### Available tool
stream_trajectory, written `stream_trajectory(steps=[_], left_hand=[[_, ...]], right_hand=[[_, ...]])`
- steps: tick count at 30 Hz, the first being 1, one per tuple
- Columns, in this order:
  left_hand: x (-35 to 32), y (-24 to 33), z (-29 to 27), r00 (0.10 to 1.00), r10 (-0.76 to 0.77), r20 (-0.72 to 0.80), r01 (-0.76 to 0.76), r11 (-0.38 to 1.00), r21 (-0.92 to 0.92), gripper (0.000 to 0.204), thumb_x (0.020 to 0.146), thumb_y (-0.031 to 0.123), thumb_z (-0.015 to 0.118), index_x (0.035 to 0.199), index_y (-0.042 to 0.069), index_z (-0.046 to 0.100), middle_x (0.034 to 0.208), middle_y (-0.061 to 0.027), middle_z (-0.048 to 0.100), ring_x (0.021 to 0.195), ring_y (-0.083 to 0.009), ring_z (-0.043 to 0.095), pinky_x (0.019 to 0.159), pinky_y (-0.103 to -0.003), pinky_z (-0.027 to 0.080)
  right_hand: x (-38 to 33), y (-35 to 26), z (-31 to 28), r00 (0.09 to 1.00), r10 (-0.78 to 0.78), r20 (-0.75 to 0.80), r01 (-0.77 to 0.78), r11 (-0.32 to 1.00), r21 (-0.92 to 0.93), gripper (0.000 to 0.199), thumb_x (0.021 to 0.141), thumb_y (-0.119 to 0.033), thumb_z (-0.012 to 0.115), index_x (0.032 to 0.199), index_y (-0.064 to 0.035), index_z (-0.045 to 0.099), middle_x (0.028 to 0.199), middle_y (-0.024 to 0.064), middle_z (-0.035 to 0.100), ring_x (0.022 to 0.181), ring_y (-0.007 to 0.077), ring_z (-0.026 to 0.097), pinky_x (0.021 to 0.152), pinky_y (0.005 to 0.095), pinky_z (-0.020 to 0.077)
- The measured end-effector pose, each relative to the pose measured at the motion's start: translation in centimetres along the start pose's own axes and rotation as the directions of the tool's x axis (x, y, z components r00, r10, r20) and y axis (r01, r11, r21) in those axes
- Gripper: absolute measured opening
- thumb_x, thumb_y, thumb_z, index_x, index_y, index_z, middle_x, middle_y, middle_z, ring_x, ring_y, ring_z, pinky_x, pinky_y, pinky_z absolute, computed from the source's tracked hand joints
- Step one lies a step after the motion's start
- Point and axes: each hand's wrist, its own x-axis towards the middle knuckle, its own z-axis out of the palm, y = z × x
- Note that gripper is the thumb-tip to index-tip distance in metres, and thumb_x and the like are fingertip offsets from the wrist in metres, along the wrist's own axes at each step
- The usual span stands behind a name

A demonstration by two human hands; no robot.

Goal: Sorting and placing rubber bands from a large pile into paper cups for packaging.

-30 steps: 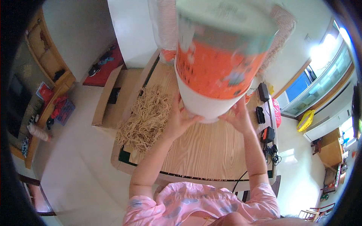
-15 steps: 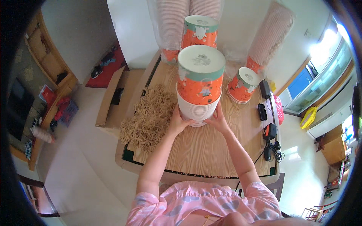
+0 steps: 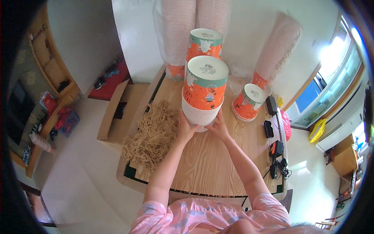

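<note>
Between my left hand [image 3: 187, 126] and my right hand [image 3: 218, 126] is an upside-down stack of paper tubs [image 3: 205, 93], orange with a green band and cartoon animals. Both hands close around its lower white rims from either side, fingers partly hidden behind it. Directly behind it rises another inverted tub stack [image 3: 203, 50], its lower part hidden. A shorter stack of the same tubs [image 3: 249, 103] sits to the right on the wood-grain table [image 3: 218, 163]. Left of my left hand lies a heap of tan string [image 3: 154, 134].
Tall plastic-wrapped tub stacks [image 3: 178, 35] stand at the back, with another wrapped stack [image 3: 278, 50] leaning against the wall. An open cardboard box [image 3: 117, 117] adjoins the table's left side. Black adapters [image 3: 276, 149] and coiled cables [image 3: 285, 171] line the right edge.
The view has shifted, so most things sit lower in the picture. The stack in my hands looks smaller and has moved slightly away from me over the table. My grip stays the same.
</note>
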Motion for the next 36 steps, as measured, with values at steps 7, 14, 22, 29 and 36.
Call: stream_trajectory(steps=[7,14,22,29,36], left_hand=[[0.4,-0.7,-0.7,0.995,-0.001,-0.100,-0.007,0.997,-0.073,0.084,0.071,0.012,0.076,0.139,0.000,0.029,0.134,-0.0159,0.043,0.118,-0.0273,0.047,0.100,-0.039,0.037],[5.4,8.0,-5.3,0.963,-0.248,-0.101,0.221,0.948,-0.228,0.033,0.083,0.018,0.067,0.110,0.000,0.062,0.103,-0.0079,0.064,0.091,-0.0160,0.060,0.079,-0.030,0.048],[7.8,7.7,-6.6,0.806,-0.583,0.101,0.556,0.689,-0.464,0.013,0.083,0.021,0.067,0.088,0.009,0.065,0.080,0.0006,0.061,0.070,-0.0109,0.056,0.064,-0.027,0.047],[8.3,7.8,-6.9,0.766,-0.624,0.157,0.612,0.631,-0.477,0.012,0.078,0.016,0.072,0.078,0.010,0.061,0.068,0.0007,0.057,0.059,-0.0115,0.052,0.057,-0.028,0.044],[8.4,9.0,-6.9,0.768,-0.620,0.164,0.618,0.647,-0.448,0.016,0.076,0.016,0.072,0.073,0.010,0.058,0.065,0.0004,0.055,0.057,-0.0117,0.052,0.057,-0.029,0.042]], right_hand=[[1.3,-0.5,-4.0,0.983,-0.171,-0.073,0.154,0.967,-0.202,0.068,0.080,-0.003,0.066,0.138,-0.0048,0.031,0.131,0.0097,0.046,0.120,0.0190,0.044,0.095,0.0333,0.0433],[3.5,-10.7,-4.6,0.951,0.191,-0.245,-0.180,0.981,0.066,0.019,0.091,-0.018,0.059,0.096,0.0000,0.065,0.078,0.0024,0.062,0.070,0.0089,0.057,0.063,0.0231,0.0473],[5.7,-9.5,-6.5,0.899,0.381,-0.214,-0.375,0.924,0.071,0.025,0.088,-0.025,0.064,0.089,-0.0006,0.065,0.077,0.0035,0.063,0.064,0.0113,0.059,0.057,0.0245,0.0504],[5.8,-9.9,-6.0,0.878,0.464,-0.115,-0.417,0.862,0.288,0.015,0.089,-0.016,0.062,0.088,-0.0015,0.064,0.073,0.0033,0.061,0.060,0.0126,0.059,0.053,0.0250,0.0510],[5.7,-11.0,-6.2,0.866,0.489,-0.104,-0.422,0.827,0.372,0.012,0.089,-0.013,0.061,0.090,-0.0010,0.062,0.072,0.0029,0.059,0.058,0.0119,0.057,0.052,0.0241,0.0505]])
